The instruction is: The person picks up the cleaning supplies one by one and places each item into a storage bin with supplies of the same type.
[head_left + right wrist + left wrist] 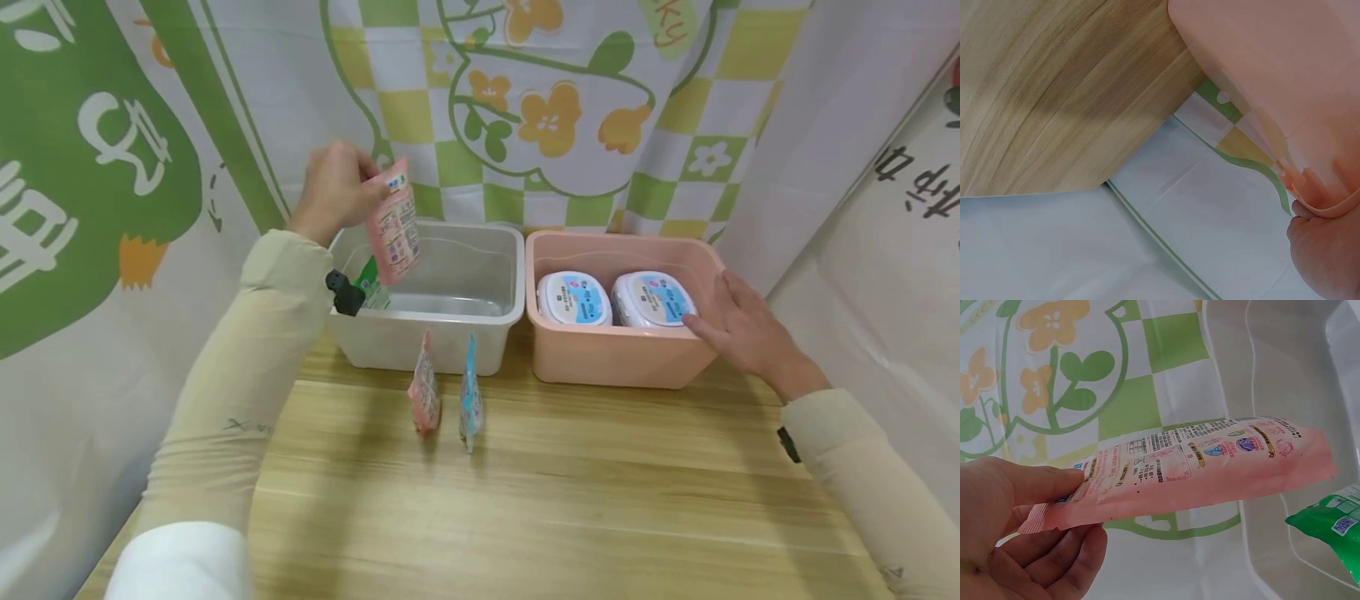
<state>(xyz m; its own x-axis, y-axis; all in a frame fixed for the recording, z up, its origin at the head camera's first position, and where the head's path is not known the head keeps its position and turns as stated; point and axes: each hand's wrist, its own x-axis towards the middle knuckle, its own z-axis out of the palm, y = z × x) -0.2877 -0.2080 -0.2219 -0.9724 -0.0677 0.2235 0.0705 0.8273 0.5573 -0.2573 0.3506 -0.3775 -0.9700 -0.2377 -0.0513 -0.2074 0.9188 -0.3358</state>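
My left hand (335, 190) pinches the top end of a pink printed pouch (395, 225), thumb on one face and fingers behind. The pouch hangs tilted over the left part of a grey bin (427, 342). Inside that bin a green packet (1335, 528) lies at the left end. My right hand (746, 325) rests at the right rim of a pink bin (622, 358), thumb reaching over the rim and fingers extended along the side. Two white lidded tubs with blue labels, a left tub (574, 298) and a right tub (654, 298), sit side by side inside it.
On the wooden table (525, 508), in front of the grey bin, a pink pouch (425, 392) and a blue pouch (471, 400) stand upright, edge-on. A patterned cloth (555, 100) hangs behind the bins, with further cloth at both sides.
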